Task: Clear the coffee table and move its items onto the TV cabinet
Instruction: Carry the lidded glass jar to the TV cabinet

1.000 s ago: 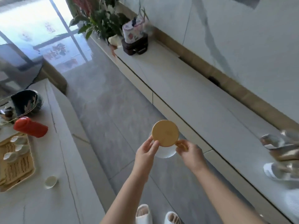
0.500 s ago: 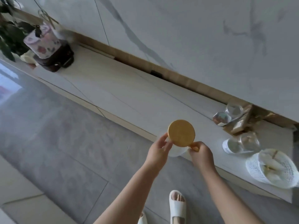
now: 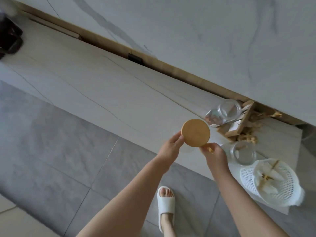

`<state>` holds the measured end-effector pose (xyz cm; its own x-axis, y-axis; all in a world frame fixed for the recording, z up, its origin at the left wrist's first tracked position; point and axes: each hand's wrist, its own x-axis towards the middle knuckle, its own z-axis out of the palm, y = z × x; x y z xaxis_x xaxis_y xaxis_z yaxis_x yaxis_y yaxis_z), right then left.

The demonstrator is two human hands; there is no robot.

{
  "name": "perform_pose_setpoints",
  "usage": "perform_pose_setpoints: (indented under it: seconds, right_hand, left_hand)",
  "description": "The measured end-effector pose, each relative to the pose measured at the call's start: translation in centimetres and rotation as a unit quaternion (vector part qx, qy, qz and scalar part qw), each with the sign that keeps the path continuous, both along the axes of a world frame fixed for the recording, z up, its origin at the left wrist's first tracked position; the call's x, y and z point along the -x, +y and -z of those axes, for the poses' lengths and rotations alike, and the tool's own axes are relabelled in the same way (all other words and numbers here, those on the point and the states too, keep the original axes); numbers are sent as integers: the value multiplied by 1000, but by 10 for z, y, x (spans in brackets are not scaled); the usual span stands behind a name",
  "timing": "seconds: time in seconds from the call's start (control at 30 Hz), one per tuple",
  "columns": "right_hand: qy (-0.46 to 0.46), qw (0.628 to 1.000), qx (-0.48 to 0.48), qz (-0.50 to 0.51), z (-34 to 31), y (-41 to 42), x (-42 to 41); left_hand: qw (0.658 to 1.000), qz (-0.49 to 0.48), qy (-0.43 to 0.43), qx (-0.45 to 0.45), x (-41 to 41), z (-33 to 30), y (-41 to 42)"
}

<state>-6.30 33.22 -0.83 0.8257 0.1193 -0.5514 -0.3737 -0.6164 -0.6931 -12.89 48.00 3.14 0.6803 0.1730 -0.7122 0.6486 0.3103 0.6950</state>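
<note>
I hold a white cup with a round bamboo lid (image 3: 195,132) in both hands, above the front edge of the long pale TV cabinet (image 3: 95,89). My left hand (image 3: 171,146) grips its left side. My right hand (image 3: 213,153) grips the handle side, where a bit of yellow handle shows. Only a sliver of the cup's white body shows under the lid. The coffee table is out of view.
On the cabinet's right end lie two glass jars (image 3: 224,113) (image 3: 242,152), a wooden frame (image 3: 237,124) with dried yellow stems, and a white mesh basket (image 3: 270,182). A dark box (image 3: 9,38) stands at the far left. A white slipper (image 3: 165,204) is on the grey floor.
My view has swung right, away from the coffee table, toward the cabinet. Both hands have carried the lidded cup closer to the cabinet's right end, near the jars.
</note>
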Motion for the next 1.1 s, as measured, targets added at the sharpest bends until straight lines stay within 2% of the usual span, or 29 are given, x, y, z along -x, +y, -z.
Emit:
perform_pose_setpoints:
  seconds: [0.43,0.77,1.0,1.1]
  right_hand:
    - [29,999,-29,23,41,-26,-34]
    - [-20,999,-13,-49,43,-29,-42]
    - [-86,990,63,-93,13,-30,-23]
    - [-93,989,45,-102,-7,-29,1]
  left_hand:
    - [1000,10,24,14,-39,31,-30]
    - [1000,-9,25,-9,-49,41,-30]
    - [989,19,112,-90,-23,34,-27]
    - [985,18,133,-108,4,20,-24]
